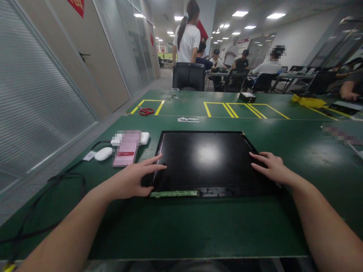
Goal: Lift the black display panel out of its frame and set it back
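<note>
A black flat display panel (204, 162) lies on the green table in front of me, its glossy face up and reflecting a bright spot. Along its near edge runs a narrow green circuit board (174, 193) on the left part. My left hand (141, 174) rests at the panel's left edge, fingers spread over the frame and the thumb by the circuit board's end. On the opposite side, my right hand (270, 166) touches the right edge with its fingers stretched out; its thumb is not clearly seen.
Left of the panel lie a pink phone (127, 149), a white mouse (103, 153) and black cables (68, 175). Farther back are red scissors (146, 111), white strips (188, 119), a plastic cup (175, 93) and a black box (247, 97). People sit and stand beyond the table (198, 230).
</note>
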`<move>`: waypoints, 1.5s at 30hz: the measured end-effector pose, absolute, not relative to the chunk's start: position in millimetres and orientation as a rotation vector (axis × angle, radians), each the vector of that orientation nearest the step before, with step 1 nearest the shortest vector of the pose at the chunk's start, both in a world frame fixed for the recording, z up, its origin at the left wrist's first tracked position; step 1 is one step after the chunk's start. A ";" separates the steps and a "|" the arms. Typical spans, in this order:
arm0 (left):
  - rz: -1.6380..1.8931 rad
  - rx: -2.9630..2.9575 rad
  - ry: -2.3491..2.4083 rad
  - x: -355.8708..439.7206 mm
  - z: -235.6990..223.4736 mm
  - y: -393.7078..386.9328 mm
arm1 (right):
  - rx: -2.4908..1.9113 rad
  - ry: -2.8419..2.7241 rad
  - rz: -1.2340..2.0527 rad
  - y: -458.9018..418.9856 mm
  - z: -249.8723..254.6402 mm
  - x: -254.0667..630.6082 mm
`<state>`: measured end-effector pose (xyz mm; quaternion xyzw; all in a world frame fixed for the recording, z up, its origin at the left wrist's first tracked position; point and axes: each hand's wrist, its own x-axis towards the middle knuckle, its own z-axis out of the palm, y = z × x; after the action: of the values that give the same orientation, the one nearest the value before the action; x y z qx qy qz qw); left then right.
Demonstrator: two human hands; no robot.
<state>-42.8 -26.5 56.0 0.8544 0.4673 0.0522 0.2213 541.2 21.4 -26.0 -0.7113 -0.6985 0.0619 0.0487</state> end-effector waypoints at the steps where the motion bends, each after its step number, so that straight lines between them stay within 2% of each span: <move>1: 0.140 2.352 1.289 -43.1 55.7 -26.2 | -2.167 -2.129 0.192 21.6 -25.8 542.0; 25: 0.172 2.297 1.290 -39.7 66.3 -28.5 | -2.080 -2.228 0.174 20.5 -8.2 536.4; 31: 0.394 2.240 1.552 -40.1 48.4 -18.5 | -1.947 -1.958 0.215 25.6 -17.1 542.9; 35: 0.331 2.204 1.763 -33.6 29.0 -10.0 | -1.999 -1.712 0.300 30.9 -20.0 547.0; 45: 0.484 2.117 1.706 -33.7 15.5 1.5 | -1.956 -1.732 0.279 27.3 -13.8 536.2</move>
<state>-33.7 1.5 15.5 0.7528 0.6066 0.1722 0.1888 536.2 27.3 -13.8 -0.7199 -0.6376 0.1027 0.2542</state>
